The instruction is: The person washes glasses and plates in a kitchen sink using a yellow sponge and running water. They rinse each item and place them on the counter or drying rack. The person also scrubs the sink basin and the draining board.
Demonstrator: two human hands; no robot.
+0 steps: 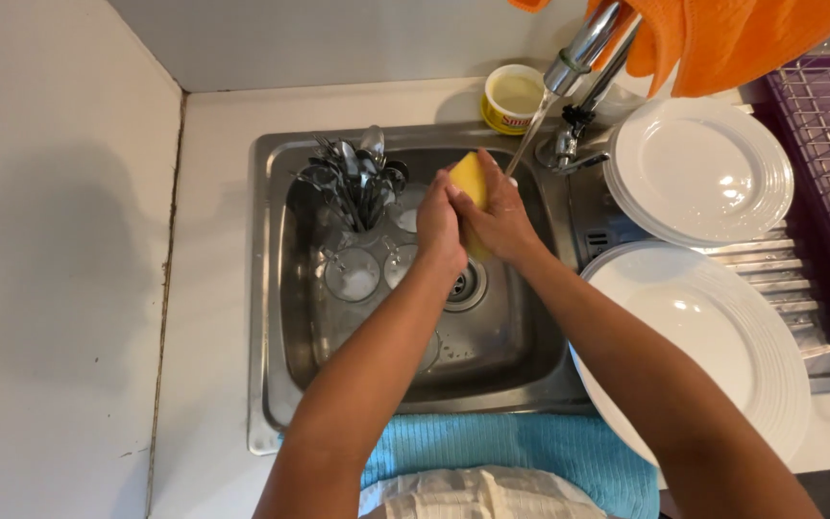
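At the centre of the frame, over the steel sink (pixel 271 288), the left hand (pixel 439 226) and right hand (pixel 503 223) both close around a yellow sponge (pixel 470 179) under the tap's (pixel 583 48) stream, with what look like upturned glasses (pixel 353 274) below.

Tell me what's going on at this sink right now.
A person holds a yellow sponge in both hands, left hand and right hand, over the steel sink, under water running from the tap. Cutlery and some glasses sit in the basin. White plates are stacked on the drainboard to the right, with a small yellow tub behind the sink and an orange cloth hanging above.
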